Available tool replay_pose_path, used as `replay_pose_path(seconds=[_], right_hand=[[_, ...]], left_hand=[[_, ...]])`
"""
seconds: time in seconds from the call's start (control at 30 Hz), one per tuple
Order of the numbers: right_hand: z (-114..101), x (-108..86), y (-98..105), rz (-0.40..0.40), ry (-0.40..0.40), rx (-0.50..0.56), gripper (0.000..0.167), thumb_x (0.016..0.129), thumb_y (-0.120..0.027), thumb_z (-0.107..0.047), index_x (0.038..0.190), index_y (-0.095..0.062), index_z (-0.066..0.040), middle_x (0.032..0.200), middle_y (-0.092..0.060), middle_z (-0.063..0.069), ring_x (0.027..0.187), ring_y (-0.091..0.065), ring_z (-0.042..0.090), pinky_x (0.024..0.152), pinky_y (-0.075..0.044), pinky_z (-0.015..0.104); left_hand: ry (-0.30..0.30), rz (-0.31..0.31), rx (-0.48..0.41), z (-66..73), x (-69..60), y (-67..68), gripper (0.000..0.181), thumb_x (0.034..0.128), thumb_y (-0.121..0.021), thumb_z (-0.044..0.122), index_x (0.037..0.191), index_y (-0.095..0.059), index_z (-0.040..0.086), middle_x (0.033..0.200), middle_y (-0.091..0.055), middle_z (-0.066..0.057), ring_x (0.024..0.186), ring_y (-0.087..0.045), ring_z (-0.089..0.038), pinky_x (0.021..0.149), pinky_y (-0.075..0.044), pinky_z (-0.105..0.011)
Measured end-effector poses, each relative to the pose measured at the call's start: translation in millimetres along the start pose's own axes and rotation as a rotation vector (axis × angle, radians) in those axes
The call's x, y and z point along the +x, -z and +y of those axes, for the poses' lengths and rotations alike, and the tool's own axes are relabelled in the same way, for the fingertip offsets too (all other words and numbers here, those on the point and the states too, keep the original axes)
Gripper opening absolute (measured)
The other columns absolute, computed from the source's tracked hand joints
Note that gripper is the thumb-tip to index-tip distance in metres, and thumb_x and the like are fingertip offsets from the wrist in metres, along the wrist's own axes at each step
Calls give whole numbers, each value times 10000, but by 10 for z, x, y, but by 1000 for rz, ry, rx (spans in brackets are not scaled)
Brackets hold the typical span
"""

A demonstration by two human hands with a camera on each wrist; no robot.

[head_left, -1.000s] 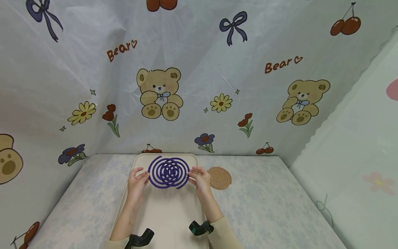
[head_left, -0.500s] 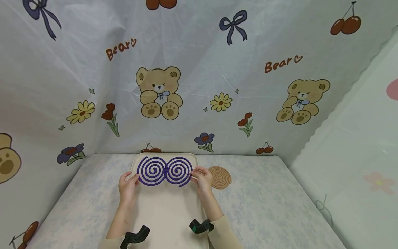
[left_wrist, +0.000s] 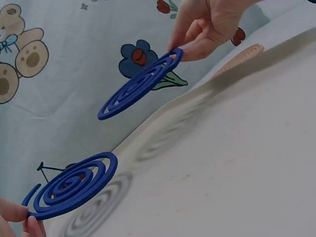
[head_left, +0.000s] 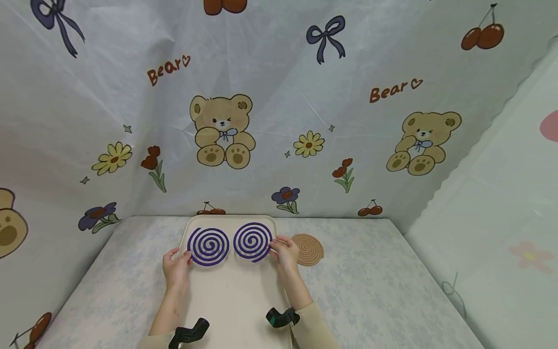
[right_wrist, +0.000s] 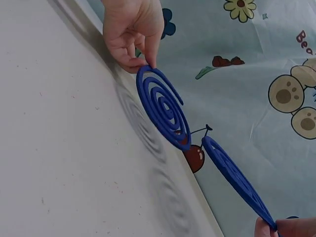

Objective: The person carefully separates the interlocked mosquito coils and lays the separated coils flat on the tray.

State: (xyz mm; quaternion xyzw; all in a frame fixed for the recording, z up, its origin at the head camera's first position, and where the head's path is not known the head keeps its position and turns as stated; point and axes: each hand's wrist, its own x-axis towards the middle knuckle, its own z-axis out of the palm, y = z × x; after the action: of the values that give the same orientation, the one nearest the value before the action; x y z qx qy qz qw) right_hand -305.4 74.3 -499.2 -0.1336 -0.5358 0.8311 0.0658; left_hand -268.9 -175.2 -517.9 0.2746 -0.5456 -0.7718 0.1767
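Observation:
Two flat blue spirals hang apart above the far end of a cream tray (head_left: 235,300). The left hand (head_left: 176,271) pinches the left spiral (head_left: 209,247) at its outer left edge. At its right edge the right spiral (head_left: 253,241) is pinched by the right hand (head_left: 285,254). In the left wrist view, shadows of both spirals fall on the tray, below the near spiral (left_wrist: 71,186) and the far spiral (left_wrist: 138,85). The right wrist view shows the left hand's spiral (right_wrist: 164,106) tilted and the other spiral (right_wrist: 237,180) nearly edge-on.
A tan coiled disc (head_left: 309,249) lies on the pale mottled table (head_left: 370,291), just right of the tray. Behind the table hangs a cloth (head_left: 279,97) printed with bears and flowers. A dark wrist camera is worn on each wrist.
The two spirals overlapped in the head view, then appeared side by side, and now have a gap between them. My left hand moved left with its spiral; the right hand shifted only slightly.

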Motion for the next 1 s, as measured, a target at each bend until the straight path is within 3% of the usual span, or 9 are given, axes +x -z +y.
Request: replay_pose_path(seconds=[0.13, 0.3, 0.53, 0.83, 1.0], right_hand=[[14, -2, 12, -1, 2, 9, 308, 781, -564, 208, 1077, -499, 155, 706, -640, 22, 605, -632, 80, 573, -575, 213], [35, 15, 29, 9, -2, 13, 261, 778, -570, 206, 1017, -530, 111, 693, -627, 11, 605, -626, 77, 554, -565, 199], [94, 67, 52, 28, 1, -5, 303, 762, -579, 213, 1053, -512, 162, 704, -627, 25, 596, -617, 76, 554, -566, 211], [147, 63, 85, 18, -5, -37, 296, 770, -590, 194, 1053, -530, 128, 727, -642, 20, 605, -630, 79, 564, -568, 219], [152, 62, 102, 8, -21, -34, 285, 763, -585, 207, 1034, -534, 133, 699, -632, 20, 586, -629, 90, 568, -572, 231]], left_hand=[[-49, 2, 23, -68, 4, 0, 383, 879, -538, -89, 1226, -380, -67, 686, -556, 113, 615, -511, 35, 557, -469, -100], [-67, -8, 12, -131, 15, -10, 382, 874, -524, -107, 1227, -380, -83, 690, -548, 116, 623, -513, 31, 543, -460, -106], [-118, 17, 124, -158, 13, -4, 419, 863, -574, -64, 1255, -427, -77, 677, -540, 179, 597, -517, 60, 555, -468, -86], [-261, 99, 269, -147, -24, -41, 343, 827, -617, -24, 1163, -556, -54, 970, -660, -139, 665, -504, 124, 618, -424, -20], [-278, 111, 269, -136, -42, -51, 308, 839, -605, -11, 1142, -571, -57, 863, -644, 12, 667, -492, 122, 626, -407, -17]])
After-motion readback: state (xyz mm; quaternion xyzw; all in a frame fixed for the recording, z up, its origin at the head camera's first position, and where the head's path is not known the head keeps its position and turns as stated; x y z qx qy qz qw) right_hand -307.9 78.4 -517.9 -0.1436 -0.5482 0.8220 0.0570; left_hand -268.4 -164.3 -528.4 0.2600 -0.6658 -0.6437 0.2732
